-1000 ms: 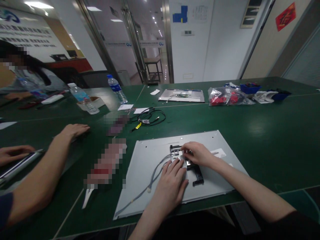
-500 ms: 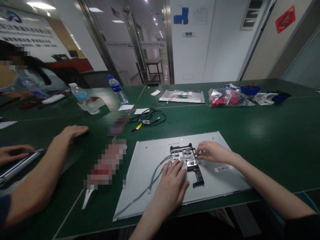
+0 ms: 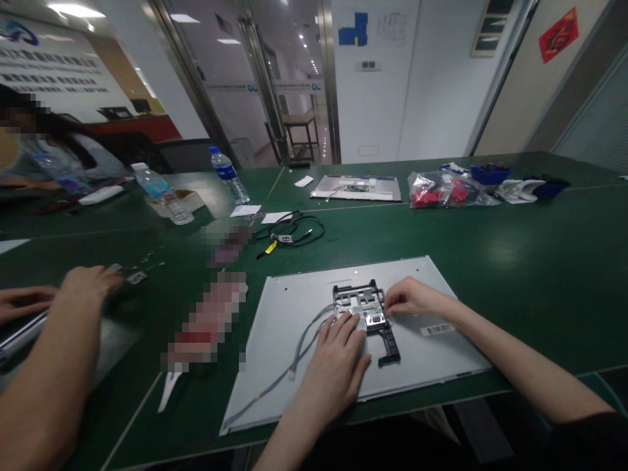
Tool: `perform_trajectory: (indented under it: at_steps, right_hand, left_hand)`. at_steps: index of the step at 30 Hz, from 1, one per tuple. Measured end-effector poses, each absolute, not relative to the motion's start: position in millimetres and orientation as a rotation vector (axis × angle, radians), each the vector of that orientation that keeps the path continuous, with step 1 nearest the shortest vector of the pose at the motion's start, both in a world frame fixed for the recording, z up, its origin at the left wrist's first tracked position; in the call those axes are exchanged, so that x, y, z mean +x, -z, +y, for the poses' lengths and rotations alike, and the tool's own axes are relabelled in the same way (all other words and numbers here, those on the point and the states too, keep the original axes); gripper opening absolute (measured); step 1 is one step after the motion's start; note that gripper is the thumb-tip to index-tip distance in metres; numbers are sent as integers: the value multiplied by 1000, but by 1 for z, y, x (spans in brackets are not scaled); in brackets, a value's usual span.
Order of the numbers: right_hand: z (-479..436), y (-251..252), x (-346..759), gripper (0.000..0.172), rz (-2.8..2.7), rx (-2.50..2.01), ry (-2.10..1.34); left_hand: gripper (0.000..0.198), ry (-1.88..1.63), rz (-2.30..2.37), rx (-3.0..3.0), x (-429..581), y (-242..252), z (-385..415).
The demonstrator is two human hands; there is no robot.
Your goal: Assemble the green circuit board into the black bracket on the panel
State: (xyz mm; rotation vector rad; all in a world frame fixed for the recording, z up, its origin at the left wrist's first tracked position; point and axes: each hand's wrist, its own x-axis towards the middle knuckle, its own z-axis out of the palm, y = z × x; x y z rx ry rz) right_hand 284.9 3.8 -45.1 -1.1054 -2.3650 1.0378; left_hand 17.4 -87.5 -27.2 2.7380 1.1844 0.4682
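Note:
A grey metal panel [image 3: 432, 353] lies flat on the green table [image 3: 515, 248] in front of me. A black plastic bracket [image 3: 367, 314] with a small circuit board sits on the panel's middle. My left hand [image 3: 336, 369] lies flat on the panel just left of the bracket, fingers stretched out, covering part of a grey cable [image 3: 299, 347]. My right hand [image 3: 412, 297] rests at the bracket's right edge with fingers curled and pinched against it. A barcode label [image 3: 436, 329] sits on the panel under my right wrist.
A co-worker's arm [image 3: 49, 366] and hands reach in at the left. Two water bottles [image 3: 228, 173] stand at the back left. Black cables [image 3: 292, 229], a second panel [image 3: 358, 188], a bag of red parts [image 3: 441, 190] and a blue bin [image 3: 488, 173] lie farther back.
My right hand moved from the bracket's top to its right edge, uncovering the bracket. My left hand stayed put. The co-worker's hand at the left pulled back toward the near edge.

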Motion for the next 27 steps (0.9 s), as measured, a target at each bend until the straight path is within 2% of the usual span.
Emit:
perform_trajectory:
  at_steps: [6, 15, 27]
  right_hand:
    - [-3, 42, 277, 7, -2283, -1105, -1086]
    - [-4, 36, 271, 15, -2206, -1095, -1148]
    - [-5, 36, 271, 12, -2180, -1125, -1177]
  left_hand:
    - [26, -472, 1188, 2719, 17, 27, -89]
    - [27, -482, 1185, 2722, 15, 25, -87]
    - [28, -462, 1175, 2710, 14, 26, -83]
